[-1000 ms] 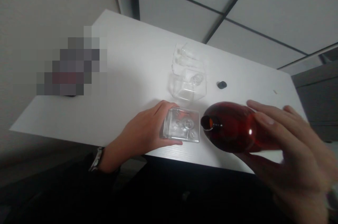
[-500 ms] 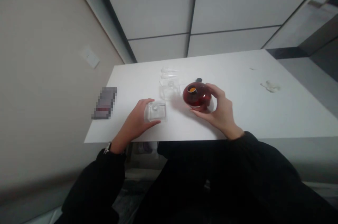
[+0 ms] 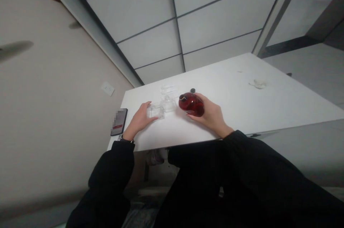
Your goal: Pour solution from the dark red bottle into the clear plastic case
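My right hand (image 3: 211, 113) is wrapped round a dark red, glossy round bottle (image 3: 192, 104), which leans with its open neck toward the left. My left hand (image 3: 141, 116) grips a small clear glass container (image 3: 156, 112) on the white table, thumb in front and fingers behind. Just right of it and slightly farther back is a second clear container (image 3: 168, 104). Behind that lie thin clear pieces (image 3: 168, 89), too faint to make out. A small black cap (image 3: 192, 90) sits beyond the red bottle.
A phone (image 3: 119, 122) lies at the left edge of the white table (image 3: 242, 106), beside the wall. A crumpled whitish piece (image 3: 259, 84) rests toward the right back. Panelled doors stand behind the table.
The camera view has tilted and shifted. The red bottle now leans farther to the left, its neck toward the clear containers. Both hands keep their holds.
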Tool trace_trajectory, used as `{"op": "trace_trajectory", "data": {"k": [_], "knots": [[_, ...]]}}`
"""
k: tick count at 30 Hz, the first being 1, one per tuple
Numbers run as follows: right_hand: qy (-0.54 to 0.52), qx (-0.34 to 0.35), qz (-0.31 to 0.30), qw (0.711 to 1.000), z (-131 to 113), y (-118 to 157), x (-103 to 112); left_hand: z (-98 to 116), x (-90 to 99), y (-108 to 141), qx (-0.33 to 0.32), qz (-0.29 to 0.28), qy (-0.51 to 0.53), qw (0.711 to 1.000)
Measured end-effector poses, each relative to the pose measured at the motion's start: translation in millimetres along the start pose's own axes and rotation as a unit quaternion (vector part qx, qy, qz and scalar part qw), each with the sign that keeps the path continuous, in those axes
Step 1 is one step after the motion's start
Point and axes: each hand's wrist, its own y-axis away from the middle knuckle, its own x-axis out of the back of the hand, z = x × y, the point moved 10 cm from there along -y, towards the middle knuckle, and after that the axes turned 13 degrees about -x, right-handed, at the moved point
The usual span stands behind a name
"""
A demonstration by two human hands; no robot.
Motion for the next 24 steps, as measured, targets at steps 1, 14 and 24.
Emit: {"op": "trace_trajectory", "data": {"k": [1,14,24], "knots": [[-0.002,-0.002,0.0,1.0,0.7,-0.1,-0.5,-1.5,-0.1,-4.2,0.0,-0.001,0.001,1.0],[-0.012,-0.026,0.025,0.999,7.8,-6.0,5.1,5.2,-4.4,-43.1,-0.048,-0.022,0.053,0.997],[0.002,0.0,0.037,0.999,5.8,-6.7,7.1,26.9,-8.6,-64.6,-0.093,0.009,0.119,0.989]]}}
